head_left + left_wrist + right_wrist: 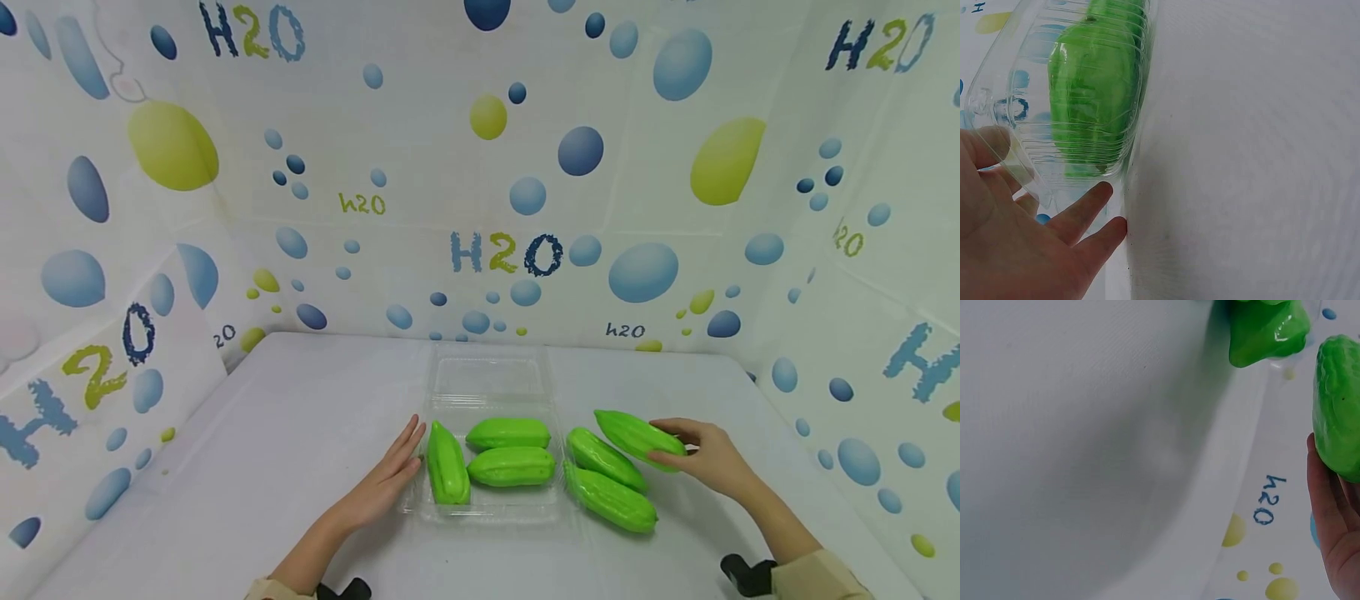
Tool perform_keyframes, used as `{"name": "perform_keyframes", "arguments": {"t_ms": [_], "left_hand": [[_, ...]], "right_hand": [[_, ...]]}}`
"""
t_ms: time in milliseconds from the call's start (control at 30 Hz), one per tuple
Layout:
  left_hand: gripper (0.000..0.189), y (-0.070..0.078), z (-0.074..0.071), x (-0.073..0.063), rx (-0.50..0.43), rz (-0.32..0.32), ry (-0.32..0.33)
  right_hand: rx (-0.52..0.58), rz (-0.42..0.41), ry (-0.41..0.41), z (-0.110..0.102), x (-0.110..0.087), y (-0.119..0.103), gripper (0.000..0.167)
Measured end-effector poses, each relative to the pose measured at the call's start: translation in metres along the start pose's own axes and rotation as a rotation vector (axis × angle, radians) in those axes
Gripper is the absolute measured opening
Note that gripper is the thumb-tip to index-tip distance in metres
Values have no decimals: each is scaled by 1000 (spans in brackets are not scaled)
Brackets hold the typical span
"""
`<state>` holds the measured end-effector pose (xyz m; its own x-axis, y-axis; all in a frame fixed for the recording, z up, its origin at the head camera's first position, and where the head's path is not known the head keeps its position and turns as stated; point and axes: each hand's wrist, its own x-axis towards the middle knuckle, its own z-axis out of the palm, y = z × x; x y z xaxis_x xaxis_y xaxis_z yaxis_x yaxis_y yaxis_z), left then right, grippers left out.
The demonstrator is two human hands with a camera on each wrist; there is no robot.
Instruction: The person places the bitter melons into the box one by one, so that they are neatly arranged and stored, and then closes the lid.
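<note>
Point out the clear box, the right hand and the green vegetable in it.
Clear box (pixel 513 499): head view, bare floor of its base, near the front edge.
Right hand (pixel 708 454): head view, back of the hand.
Green vegetable (pixel 636 435): head view, middle of its upper side.

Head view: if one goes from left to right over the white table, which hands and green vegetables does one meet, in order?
Left hand → lengthwise green vegetable → two crosswise green vegetables → two unheld green vegetables beside the clear container → right hand.
</note>
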<state>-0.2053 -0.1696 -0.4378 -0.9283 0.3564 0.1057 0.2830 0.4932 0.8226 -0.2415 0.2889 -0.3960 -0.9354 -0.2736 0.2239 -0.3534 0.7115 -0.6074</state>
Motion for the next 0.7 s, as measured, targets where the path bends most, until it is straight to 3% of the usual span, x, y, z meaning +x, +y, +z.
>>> {"name": "perform_keyframes", "arguments": {"t_ms": [700], "left_hand": [[51, -3, 2, 1, -3, 5, 3]], "right_hand": [[118, -41, -75, 7, 8, -24, 48]]}}
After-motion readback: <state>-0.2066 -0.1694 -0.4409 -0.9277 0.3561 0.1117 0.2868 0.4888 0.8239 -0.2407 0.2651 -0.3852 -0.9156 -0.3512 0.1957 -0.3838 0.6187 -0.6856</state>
